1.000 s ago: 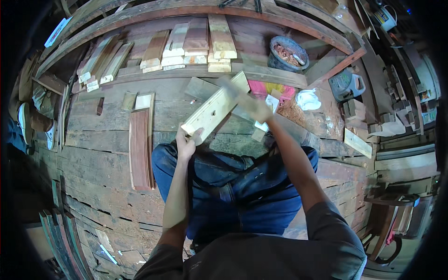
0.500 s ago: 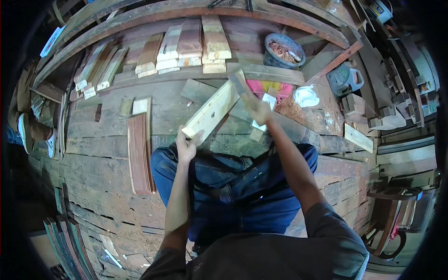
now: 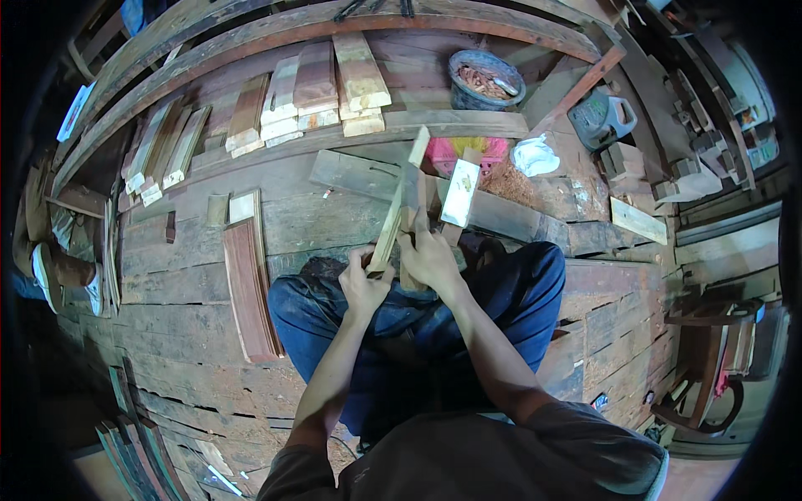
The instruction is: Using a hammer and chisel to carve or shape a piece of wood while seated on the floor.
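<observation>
A long pale wooden board [image 3: 389, 230] stands on its narrow edge in front of my lap, pointing away from me. My left hand [image 3: 366, 282] is closed around its near end. My right hand [image 3: 431, 257] grips a narrow, flat grey-brown wooden block [image 3: 410, 190], whose length lies along the board's right side. Whether the two touch all along is hard to tell. Just right of them, a white rectangular piece [image 3: 460, 194] rests on a brown wood strip. Beneath, a grey plank [image 3: 355, 174] lies slantwise on the floor.
Several bevelled boards [image 3: 316, 79] are stacked along the back. A bucket [image 3: 487, 79] of scraps, a pink cloth [image 3: 493, 150], a white bag [image 3: 535, 156] and a grey jug [image 3: 603, 119] stand at the far right. Reddish boards [image 3: 249, 288] lie left of my knee. Another person's shoe [image 3: 47, 278] shows far left.
The board has turned from its broad face onto its edge and swung more upright in view. My right hand has come nearer with the wooden block, from the board's far end to its side.
</observation>
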### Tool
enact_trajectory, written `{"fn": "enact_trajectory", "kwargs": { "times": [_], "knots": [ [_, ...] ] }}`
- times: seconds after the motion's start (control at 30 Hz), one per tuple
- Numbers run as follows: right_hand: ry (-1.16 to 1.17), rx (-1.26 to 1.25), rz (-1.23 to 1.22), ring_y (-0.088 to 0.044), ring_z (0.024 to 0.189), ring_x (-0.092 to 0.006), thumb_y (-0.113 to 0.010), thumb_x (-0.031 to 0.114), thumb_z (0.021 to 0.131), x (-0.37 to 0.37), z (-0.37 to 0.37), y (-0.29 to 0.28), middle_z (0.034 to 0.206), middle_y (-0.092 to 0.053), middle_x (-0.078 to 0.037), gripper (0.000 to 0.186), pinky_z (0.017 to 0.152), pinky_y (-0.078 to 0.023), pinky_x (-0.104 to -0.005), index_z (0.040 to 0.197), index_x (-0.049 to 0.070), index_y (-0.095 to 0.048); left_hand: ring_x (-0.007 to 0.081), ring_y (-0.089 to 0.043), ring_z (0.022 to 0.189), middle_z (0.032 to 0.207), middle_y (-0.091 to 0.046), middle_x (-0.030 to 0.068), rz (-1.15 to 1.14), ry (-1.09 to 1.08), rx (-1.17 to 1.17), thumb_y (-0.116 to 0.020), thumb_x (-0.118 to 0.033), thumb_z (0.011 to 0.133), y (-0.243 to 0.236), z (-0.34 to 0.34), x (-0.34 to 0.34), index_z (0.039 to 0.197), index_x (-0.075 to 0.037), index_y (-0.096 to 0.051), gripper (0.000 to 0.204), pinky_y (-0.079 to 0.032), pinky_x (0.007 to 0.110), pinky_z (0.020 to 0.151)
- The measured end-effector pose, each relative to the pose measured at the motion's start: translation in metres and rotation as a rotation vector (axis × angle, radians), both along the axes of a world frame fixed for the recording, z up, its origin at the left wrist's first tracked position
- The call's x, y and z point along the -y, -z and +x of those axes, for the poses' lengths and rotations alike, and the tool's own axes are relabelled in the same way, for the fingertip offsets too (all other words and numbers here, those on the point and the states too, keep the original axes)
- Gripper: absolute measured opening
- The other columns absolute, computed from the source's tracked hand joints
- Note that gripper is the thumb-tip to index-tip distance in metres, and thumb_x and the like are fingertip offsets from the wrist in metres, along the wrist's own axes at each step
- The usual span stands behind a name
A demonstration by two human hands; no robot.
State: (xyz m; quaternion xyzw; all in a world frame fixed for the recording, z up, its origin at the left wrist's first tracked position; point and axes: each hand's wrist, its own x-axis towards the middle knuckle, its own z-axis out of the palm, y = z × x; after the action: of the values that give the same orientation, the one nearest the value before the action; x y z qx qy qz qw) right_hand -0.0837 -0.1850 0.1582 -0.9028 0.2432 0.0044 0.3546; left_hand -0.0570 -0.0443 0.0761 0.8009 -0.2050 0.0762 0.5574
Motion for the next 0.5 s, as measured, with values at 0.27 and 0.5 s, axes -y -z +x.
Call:
{"fn": "enact_trajectory", "kwargs": {
  "times": [0.27, 0.5],
  "knots": [
    [-0.008, -0.137, -0.094, -0.060, 0.095, -0.0519, -0.045, 0.034, 0.090, -0.018, 0.007, -0.006, 0.098, -0.059, -0.041, 0.073, 0.088, -0.049, -0.0511, 0.140, -0.014, -0.022, 0.0357, -0.059, 0.099, 0.109, -0.059, 0.0196, -0.043, 0.083, -0.013, -0.068, -0.010, 0.071, 0.015, 0.005, 0.002, 0.117, -0.001, -0.064, 0.047, -0.049, 0.042, 0.080],
    [0.190, -0.089, -0.128, -0.061, 0.094, -0.0504, -0.048, 0.036, 0.089, 0.004, 0.035, 0.023, 0.093, -0.060, -0.040, 0.072, 0.084, -0.049, -0.0536, 0.142, -0.007, -0.026, 0.0367, -0.067, 0.091, 0.101, -0.065, 0.0248, -0.012, 0.148, -0.048, -0.066, 0.000, 0.071, 0.013, -0.001, 0.005, 0.129, -0.002, -0.056, 0.059, -0.053, 0.040, 0.080]
  ]
}}
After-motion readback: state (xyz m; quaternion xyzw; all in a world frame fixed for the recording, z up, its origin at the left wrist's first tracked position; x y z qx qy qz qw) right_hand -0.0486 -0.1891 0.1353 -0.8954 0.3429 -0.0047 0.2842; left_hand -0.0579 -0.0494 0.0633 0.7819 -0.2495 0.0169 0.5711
